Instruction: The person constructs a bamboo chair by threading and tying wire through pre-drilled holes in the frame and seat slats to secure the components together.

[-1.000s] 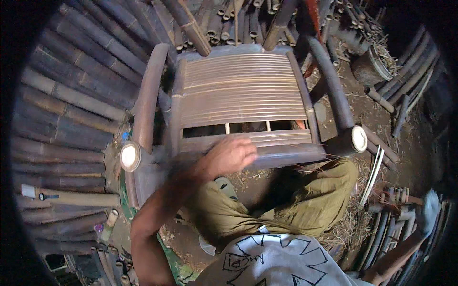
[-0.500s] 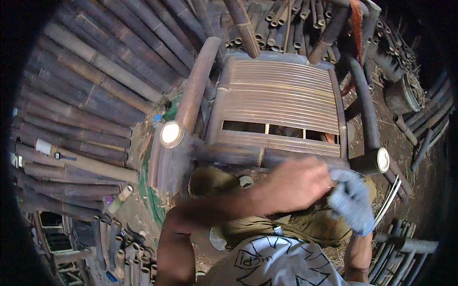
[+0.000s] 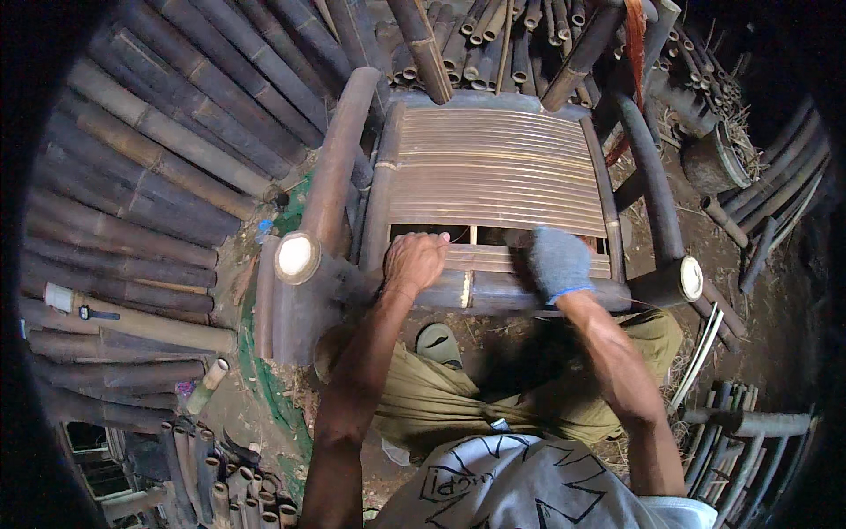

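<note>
A bamboo chair [image 3: 507,167] stands before me, its seat made of thin slats with a dark gap [image 3: 492,235] toward the front edge. At the gap's left end my bare left hand [image 3: 414,262] is closed, resting on the front slats [image 3: 480,258]. A thin reddish strand [image 3: 460,236] shows at its fingertips. To the right, my right hand [image 3: 560,261], in a grey glove, is curled over the same slats. Its fingertips are hidden, so what it grips does not show. A round front rail [image 3: 498,289] runs below both wrists.
Thick bamboo poles [image 3: 159,176] lie fanned out on the left, with a wristwatch [image 3: 95,313] on one. Cut bamboo tubes [image 3: 480,44] are stacked behind the chair. A bucket [image 3: 718,163] stands at right, and a bamboo rack [image 3: 749,425] at lower right.
Both hands have moved from above my lap up to the seat. They were close together and are now apart, left hand at the left. The view has shifted slightly.
</note>
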{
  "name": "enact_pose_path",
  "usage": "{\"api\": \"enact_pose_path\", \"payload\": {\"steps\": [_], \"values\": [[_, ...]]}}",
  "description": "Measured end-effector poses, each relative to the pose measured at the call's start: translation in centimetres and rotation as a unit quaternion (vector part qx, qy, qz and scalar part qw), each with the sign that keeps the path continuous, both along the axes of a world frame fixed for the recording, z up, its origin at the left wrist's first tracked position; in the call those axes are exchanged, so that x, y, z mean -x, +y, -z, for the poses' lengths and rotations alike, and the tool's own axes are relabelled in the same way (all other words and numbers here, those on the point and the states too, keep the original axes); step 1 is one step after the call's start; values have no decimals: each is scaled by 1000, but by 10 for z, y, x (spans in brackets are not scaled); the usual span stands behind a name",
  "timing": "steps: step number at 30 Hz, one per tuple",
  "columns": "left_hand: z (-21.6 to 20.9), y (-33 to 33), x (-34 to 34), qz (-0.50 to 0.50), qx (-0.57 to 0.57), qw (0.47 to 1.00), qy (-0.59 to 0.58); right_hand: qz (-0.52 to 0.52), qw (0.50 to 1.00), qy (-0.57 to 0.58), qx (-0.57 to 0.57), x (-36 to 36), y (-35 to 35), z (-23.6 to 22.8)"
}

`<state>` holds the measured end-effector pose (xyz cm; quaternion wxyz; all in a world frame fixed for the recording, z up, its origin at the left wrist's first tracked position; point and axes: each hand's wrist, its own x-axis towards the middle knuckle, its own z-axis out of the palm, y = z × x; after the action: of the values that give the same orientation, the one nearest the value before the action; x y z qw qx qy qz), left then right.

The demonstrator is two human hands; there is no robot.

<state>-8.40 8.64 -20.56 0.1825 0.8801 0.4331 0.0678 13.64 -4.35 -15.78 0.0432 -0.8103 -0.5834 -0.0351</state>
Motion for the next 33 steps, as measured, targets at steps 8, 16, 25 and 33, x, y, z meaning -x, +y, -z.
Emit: {"api": "enact_pose_path", "payload": {"steps": [8,16,25,33], "values": [[-3,22,-32,67,123,989,39,67,977,194,57,53,63,13],[20,52,-53,278,273,921,26,-231,952,177,95,33,68,48],[32,43,-67,8,230,971,65,-251,864,434,32,2,73,80],[-4,23,-19,-41,122,992,5,115,750,639,126,-6,18,-48]]}}
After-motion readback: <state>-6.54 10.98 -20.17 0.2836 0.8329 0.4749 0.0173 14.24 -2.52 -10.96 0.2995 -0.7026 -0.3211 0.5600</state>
